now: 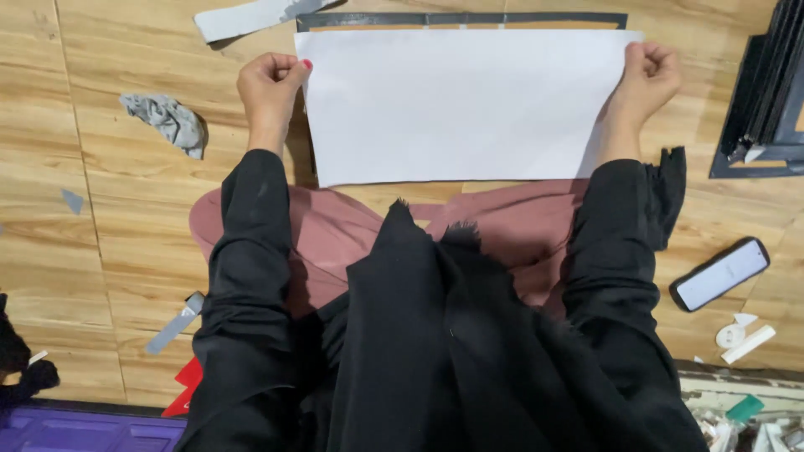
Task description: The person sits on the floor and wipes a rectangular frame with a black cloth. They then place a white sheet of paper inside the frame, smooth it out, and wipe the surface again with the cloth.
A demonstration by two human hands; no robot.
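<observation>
A large white sheet of paper (461,105) lies flat on the wooden floor in front of my knees. My left hand (270,88) pinches its top left corner, fingers closed on the edge. At the top right corner my right hand (646,79) grips the sheet the same way. Under the sheet's far edge a dark picture frame (461,18) shows as a thin strip. Black sleeves cover both my arms, and a pink garment (335,234) lies over my lap.
A stack of dark frames (766,92) stands at the right. A phone (720,274) lies on the floor at lower right, with small white bits beside it. A crumpled grey cloth (167,121) is at left, a grey strip (251,15) above, a purple box (84,428) at bottom left.
</observation>
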